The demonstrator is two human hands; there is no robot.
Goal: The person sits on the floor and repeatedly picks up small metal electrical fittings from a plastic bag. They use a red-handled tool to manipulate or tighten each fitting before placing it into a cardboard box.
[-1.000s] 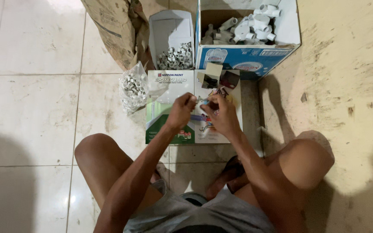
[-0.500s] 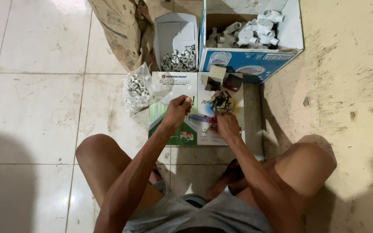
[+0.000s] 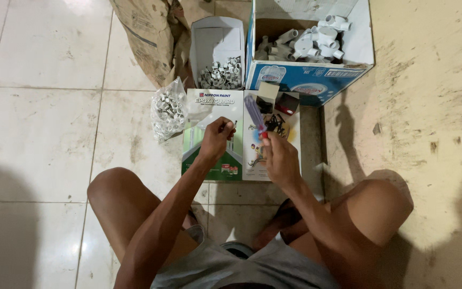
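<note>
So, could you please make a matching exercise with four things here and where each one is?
Things:
1. screwdriver
2. plastic bag
3. pipe fittings
4. dark screws

Places:
a. inside the blue box
b. in the right hand
c. on the tiles left of the brochure
d. loose on the brochure, below two small boxes

Pairs: 1-b, 2-c, 3-a, 4-d

A flattened carton is laid on the floor before the knees. Behind it, a small box of fittings is set left of a large box of pipe elbows. A bag is placed left of the carton; screws are piled on it.
</note>
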